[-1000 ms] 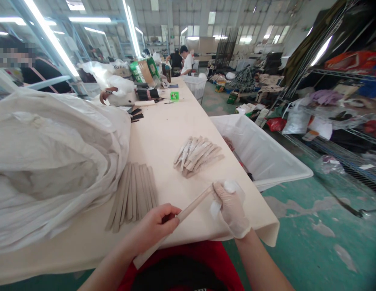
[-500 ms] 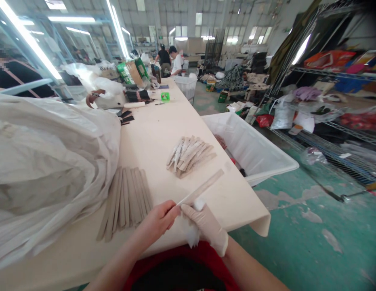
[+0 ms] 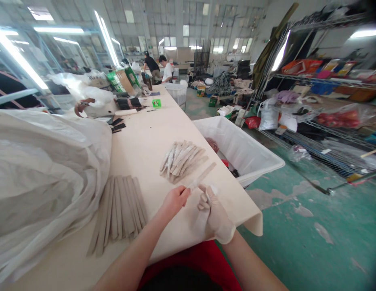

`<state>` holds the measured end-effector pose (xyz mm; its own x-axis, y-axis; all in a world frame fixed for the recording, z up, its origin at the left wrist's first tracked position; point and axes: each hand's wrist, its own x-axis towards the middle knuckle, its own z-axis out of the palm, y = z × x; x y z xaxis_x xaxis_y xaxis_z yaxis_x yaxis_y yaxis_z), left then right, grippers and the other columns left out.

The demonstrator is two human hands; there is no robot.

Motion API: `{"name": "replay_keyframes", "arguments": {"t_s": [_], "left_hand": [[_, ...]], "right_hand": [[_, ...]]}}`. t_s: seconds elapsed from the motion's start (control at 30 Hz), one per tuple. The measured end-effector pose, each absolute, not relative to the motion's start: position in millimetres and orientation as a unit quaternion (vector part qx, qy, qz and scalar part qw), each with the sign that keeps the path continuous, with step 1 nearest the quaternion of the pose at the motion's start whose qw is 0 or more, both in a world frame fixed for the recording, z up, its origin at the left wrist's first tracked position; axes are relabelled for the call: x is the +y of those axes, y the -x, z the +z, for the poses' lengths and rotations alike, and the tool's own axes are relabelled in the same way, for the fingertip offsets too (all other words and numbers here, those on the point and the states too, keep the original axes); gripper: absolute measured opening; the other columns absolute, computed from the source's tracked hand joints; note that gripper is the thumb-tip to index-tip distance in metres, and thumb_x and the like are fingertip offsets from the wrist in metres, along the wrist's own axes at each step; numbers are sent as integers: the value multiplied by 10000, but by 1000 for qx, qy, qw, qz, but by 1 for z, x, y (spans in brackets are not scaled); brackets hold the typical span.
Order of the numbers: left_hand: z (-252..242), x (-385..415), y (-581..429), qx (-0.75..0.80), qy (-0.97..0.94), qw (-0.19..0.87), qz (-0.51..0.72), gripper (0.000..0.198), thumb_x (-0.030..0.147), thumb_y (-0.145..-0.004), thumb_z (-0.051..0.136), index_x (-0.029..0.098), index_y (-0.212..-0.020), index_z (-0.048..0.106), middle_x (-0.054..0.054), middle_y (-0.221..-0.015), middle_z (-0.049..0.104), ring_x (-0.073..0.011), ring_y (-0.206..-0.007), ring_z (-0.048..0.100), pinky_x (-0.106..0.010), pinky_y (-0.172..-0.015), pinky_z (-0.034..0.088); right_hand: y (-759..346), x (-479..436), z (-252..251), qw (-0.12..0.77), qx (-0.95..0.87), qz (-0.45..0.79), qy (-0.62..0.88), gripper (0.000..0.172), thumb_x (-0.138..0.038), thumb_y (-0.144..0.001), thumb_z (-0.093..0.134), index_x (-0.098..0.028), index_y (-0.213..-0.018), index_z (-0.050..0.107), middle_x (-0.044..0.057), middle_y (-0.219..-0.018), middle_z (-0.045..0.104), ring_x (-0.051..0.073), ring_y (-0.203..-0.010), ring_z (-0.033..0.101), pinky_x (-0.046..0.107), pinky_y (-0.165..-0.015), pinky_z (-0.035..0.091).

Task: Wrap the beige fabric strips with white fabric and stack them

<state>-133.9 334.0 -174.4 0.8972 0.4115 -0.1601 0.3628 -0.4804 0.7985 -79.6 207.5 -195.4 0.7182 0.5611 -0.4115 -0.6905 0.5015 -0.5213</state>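
Observation:
My left hand (image 3: pixel 176 201), bare, pinches the near end of a thin beige strip (image 3: pixel 206 173) that points away over the table. Close on its right, my right hand (image 3: pixel 216 214) wears a pale glove and has its fingers curled round a crumpled white cloth-like piece (image 3: pixel 202 221), part of which hangs below the palm. Just beyond the hands lies a heap of whitish-smeared strips (image 3: pixel 183 159). A fanned row of plain beige strips (image 3: pixel 121 206) rests left of my left forearm.
White sheeting (image 3: pixel 48 161) is bunched over the table's left side. Against the right edge of the table (image 3: pixel 142 149) stands a white plastic bin (image 3: pixel 245 149) with things inside. Wire shelves (image 3: pixel 324 153) are farther right. A green box (image 3: pixel 156 104) and two people are farther back.
My left hand has moved the strip forward, nearer the smeared heap. My gloved right hand has turned and its fingers have drawn back from the strip. The view has swung slightly right.

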Motion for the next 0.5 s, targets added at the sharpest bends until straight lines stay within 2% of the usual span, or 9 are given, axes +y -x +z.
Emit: {"name": "replay_keyframes", "arguments": {"t_s": [0.03,0.1,0.17,0.23,0.3,0.37,0.5], "left_hand": [[-173,338,126,227,-866,444,43,339,381,-861,353,164,-686,545,13,-535,531,-121,-503,485,-238,-522,363],[-169,343,117,235,-874,415,90,300,367,-857,388,143,-837,587,-61,-783,626,-158,-718,556,-268,-660,402],[-165,341,119,225,-882,398,118,309,380,-859,406,144,-939,588,-91,-953,621,-183,-873,544,-295,-766,389],[-163,333,128,193,-878,428,87,336,425,-859,405,151,-910,594,-70,-897,628,-180,-835,551,-290,-733,394],[-161,322,139,176,-858,480,40,326,447,-831,452,153,-882,582,-29,-771,614,-157,-714,549,-262,-629,391],[-159,314,148,189,-839,509,28,268,400,-790,516,151,-874,565,-2,-710,589,-137,-647,529,-240,-568,371],[-152,311,157,202,-840,502,35,155,295,-772,504,159,-742,571,11,-659,577,-126,-634,514,-237,-574,369]], "right_hand": [[73,203,-194,863,85,387,313,256,-351,-644,724,-170,-810,651,-77,-515,512,41,-408,431,150,-412,408],[62,195,-191,857,76,435,265,264,-266,-658,678,-163,-900,656,-27,-682,630,75,-558,559,189,-577,509],[58,191,-186,857,64,446,249,264,-219,-660,651,-171,-920,660,15,-870,675,120,-774,622,240,-762,525],[60,192,-180,862,48,436,256,251,-238,-658,666,-180,-902,670,24,-928,679,144,-870,622,251,-827,507],[64,196,-177,863,50,419,278,282,-280,-634,700,-186,-899,681,17,-910,686,151,-862,624,243,-807,509],[67,201,-179,857,60,404,313,306,-306,-619,715,-194,-902,686,8,-894,693,153,-843,626,242,-777,514],[69,204,-195,847,46,348,400,255,-369,-680,689,-205,-875,691,-4,-866,691,142,-801,618,236,-756,501]]}}
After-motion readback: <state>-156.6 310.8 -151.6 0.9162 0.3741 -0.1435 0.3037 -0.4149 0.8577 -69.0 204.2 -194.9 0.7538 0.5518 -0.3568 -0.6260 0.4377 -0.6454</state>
